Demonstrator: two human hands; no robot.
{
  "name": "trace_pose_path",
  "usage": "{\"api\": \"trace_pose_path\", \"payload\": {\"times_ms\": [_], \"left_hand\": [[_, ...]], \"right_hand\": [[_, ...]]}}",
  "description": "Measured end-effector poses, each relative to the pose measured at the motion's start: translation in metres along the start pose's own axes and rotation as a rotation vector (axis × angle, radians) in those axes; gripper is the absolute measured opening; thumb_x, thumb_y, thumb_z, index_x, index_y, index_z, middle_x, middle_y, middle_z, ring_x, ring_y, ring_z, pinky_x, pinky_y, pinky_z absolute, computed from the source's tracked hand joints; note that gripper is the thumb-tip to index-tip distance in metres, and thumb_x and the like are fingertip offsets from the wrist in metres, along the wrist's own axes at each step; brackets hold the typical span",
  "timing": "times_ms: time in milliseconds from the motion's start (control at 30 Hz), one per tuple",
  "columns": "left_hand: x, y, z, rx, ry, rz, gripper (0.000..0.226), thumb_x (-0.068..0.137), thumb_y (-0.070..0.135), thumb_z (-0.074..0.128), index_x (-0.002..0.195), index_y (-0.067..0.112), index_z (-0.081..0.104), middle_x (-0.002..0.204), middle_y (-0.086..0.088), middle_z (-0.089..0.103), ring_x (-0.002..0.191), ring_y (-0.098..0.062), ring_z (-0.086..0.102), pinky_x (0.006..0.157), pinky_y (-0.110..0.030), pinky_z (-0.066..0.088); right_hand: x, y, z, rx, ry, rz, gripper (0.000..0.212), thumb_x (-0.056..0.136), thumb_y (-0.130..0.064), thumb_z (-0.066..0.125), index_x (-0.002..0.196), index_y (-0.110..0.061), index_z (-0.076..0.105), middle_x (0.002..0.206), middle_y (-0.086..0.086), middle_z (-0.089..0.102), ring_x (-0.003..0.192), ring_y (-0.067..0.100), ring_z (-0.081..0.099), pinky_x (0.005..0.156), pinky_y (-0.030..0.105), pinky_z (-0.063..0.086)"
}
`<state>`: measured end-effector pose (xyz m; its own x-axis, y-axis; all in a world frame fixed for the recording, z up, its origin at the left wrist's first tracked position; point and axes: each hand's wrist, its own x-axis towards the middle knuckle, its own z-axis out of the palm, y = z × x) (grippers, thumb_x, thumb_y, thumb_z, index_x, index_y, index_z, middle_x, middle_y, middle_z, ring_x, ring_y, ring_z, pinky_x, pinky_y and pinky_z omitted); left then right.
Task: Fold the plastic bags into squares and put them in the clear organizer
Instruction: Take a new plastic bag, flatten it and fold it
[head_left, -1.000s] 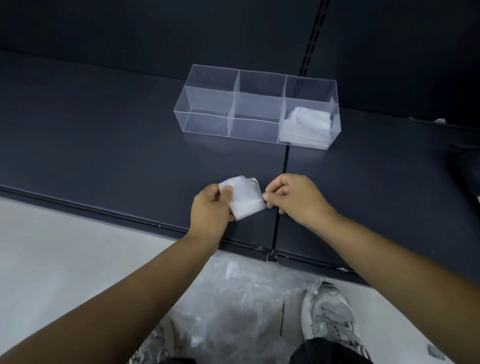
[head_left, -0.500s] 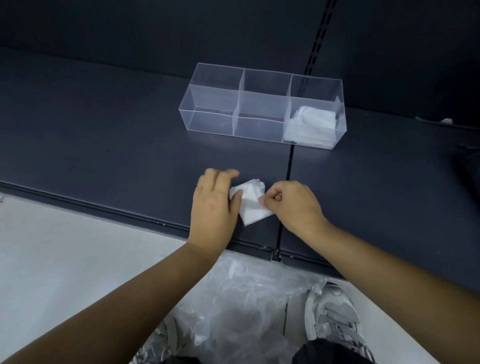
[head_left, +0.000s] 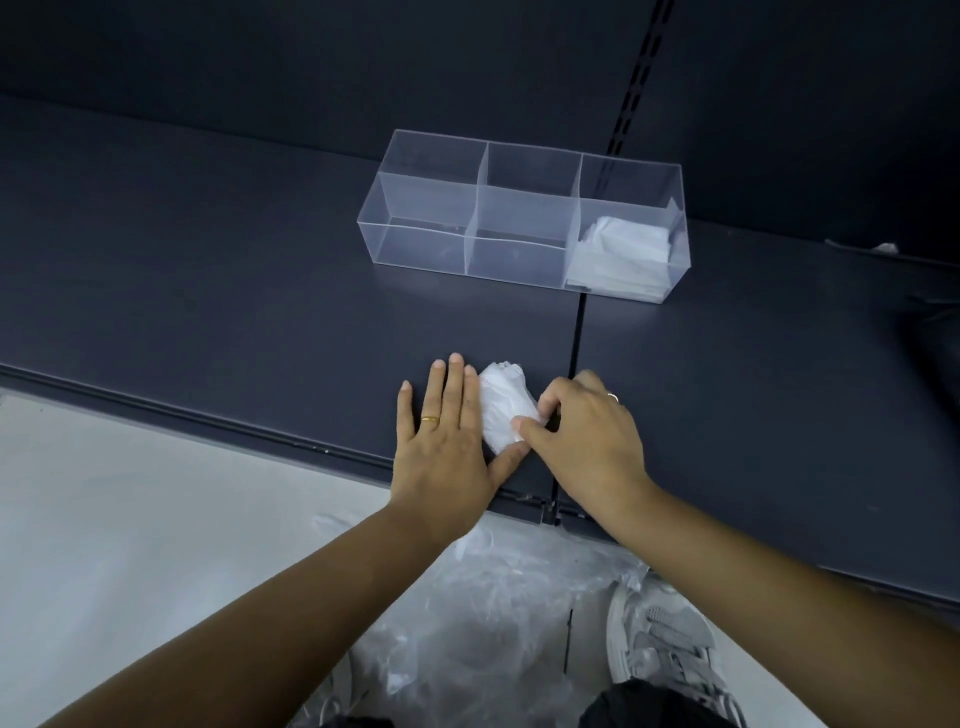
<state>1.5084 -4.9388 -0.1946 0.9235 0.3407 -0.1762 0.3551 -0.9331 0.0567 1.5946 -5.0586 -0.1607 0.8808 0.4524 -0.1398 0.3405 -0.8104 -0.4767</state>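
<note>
Underfoot, loose plastic (head_left: 483, 613) and a shoe (head_left: 662, 642) lie near the pinched bag (head_left: 501, 410).

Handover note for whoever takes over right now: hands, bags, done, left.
Left hand: flat on the shelf, fingers straight, against the bag's left edge.
Right hand: pinches the bag's right side.
Bag: small, part folded, at the shelf's front edge.
Organizer: further back on the shelf; folded bags in its right compartment, the other two look empty.
Done: one compartment part filled.
Left: finish this fold, put it in, then the loose bags on the floor.
</note>
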Motion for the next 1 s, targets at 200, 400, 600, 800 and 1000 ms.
{"api": "trace_pose_path", "payload": {"times_ms": [200,400,600,800,1000], "left_hand": [[-0.005,0.012,-0.021,-0.512,-0.080,-0.111,0.109,0.071,0.081,0.015,0.152,0.011,-0.005,0.162,-0.004,-0.008,0.147,-0.015,-0.012,0.116,-0.039,-0.012],[0.020,-0.017,-0.073,-1.077,-0.315,0.109,0.117,0.064,0.045,0.083,0.152,0.036,0.006,0.148,0.015,0.034,0.135,-0.002,0.032,0.107,-0.023,0.030],[0.033,0.004,-0.075,-1.377,-0.108,0.039,0.006,0.082,0.016,0.073,0.088,0.016,0.073,0.084,0.004,0.075,0.077,-0.008,0.068,0.071,-0.015,0.051],[0.030,-0.006,-0.059,-1.108,0.139,-0.065,0.016,0.086,0.019,0.070,0.072,0.025,0.067,0.074,0.009,0.069,0.070,0.002,0.062,0.065,-0.005,0.044],[0.008,-0.005,-0.028,-0.738,0.197,0.066,0.013,0.083,0.012,0.072,0.079,0.024,0.068,0.093,0.018,0.057,0.093,-0.009,0.050,0.083,-0.006,0.034]], "right_hand": [[0.009,0.002,-0.018,0.490,-0.056,0.006,0.021,0.077,-0.011,0.072,0.073,-0.022,0.054,0.067,-0.011,0.058,0.057,0.002,0.050,0.059,0.019,0.041],[0.007,0.011,-0.072,0.370,-0.189,-0.364,0.031,0.077,-0.012,0.076,0.090,-0.030,0.053,0.075,-0.009,0.066,0.070,0.008,0.057,0.070,0.020,0.046],[0.025,0.026,-0.086,0.584,-0.181,-0.220,0.015,0.079,-0.012,0.077,0.085,-0.024,0.071,0.077,-0.004,0.070,0.067,0.013,0.057,0.072,0.025,0.049],[0.122,0.065,-0.123,0.533,0.218,0.019,0.013,0.081,-0.015,0.075,0.089,-0.006,0.071,0.069,-0.004,0.055,0.058,0.002,0.046,0.060,0.012,0.042],[0.169,0.075,-0.117,0.040,0.162,0.025,0.016,0.075,-0.018,0.076,0.086,-0.014,0.065,0.089,-0.001,0.055,0.090,0.021,0.057,0.087,0.037,0.044]]}}
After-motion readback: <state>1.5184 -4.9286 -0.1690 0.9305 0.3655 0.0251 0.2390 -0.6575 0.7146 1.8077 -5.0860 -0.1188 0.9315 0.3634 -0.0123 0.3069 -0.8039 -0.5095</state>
